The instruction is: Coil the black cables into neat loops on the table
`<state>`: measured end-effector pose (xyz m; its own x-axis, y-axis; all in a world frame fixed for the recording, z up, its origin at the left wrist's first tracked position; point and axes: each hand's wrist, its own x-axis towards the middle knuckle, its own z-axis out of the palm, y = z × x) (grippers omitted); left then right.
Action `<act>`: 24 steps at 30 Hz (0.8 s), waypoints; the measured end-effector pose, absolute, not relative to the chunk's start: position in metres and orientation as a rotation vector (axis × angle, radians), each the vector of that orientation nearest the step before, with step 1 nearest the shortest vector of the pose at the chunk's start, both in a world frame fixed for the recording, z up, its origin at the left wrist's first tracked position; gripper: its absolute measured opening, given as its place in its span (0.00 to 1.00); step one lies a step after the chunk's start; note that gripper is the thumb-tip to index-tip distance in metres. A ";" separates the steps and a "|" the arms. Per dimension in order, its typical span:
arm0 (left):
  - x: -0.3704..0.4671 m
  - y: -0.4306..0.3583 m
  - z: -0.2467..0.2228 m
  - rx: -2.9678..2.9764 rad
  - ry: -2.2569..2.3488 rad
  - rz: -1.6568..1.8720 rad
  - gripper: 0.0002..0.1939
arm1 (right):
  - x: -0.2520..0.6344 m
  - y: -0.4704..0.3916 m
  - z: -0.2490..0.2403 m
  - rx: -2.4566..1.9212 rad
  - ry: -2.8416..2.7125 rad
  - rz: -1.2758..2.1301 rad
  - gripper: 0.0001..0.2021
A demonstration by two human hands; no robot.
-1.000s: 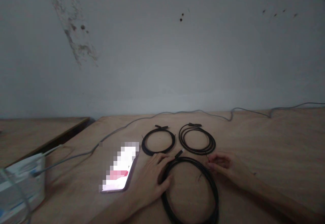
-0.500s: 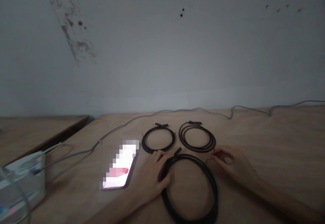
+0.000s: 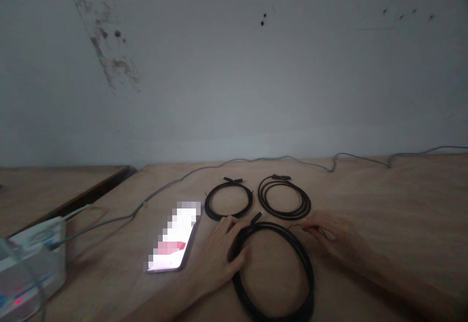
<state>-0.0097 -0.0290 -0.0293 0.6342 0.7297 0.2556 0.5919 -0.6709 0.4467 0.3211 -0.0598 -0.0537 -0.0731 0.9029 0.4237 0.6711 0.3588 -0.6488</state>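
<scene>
A large coil of black cable (image 3: pixel 310 273) lies at the front of the wooden table. My left hand (image 3: pixel 224 251) is closed on the coil's upper left side, thumb on the near part, with a black connector (image 3: pixel 256 217) sticking out beyond the fingers. At the coil's upper right, my right hand (image 3: pixel 323 229) pinches a thin dark wire or tie (image 3: pixel 294 226), whose end points left over the coil. Behind lie two smaller coils, one at the left (image 3: pixel 208 210) and one at the right (image 3: pixel 305 205), each with black connectors at its far edge.
A phone with a lit screen (image 3: pixel 175 239) lies left of my left hand. A white box or power strip (image 3: pixel 54 258) with cords stands at the far left. A grey cable (image 3: pixel 164 185) runs along the back by the wall (image 3: pixel 234 93).
My right hand has moved slightly down, and the thin wire's end now reaches further left, over the coil's top right. My left hand and the coils have stayed in place.
</scene>
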 end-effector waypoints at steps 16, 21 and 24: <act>-0.009 -0.030 -0.026 2.527 1.043 0.698 0.22 | 0.312 -0.059 -0.038 -1.397 -1.708 0.617 0.09; -0.007 -0.031 -0.024 2.547 1.050 0.697 0.21 | 0.307 -0.056 -0.050 -1.355 -1.605 0.825 0.11; -0.007 -0.031 -0.025 2.546 1.044 0.686 0.21 | 0.303 -0.059 -0.054 -1.284 -1.580 0.978 0.15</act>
<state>-0.0073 -0.0310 -0.0253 0.6209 0.7185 0.3136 0.5729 -0.6889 0.4441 0.3031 -0.0586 -0.0537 -0.1065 0.9847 0.1377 0.3156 0.1648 -0.9345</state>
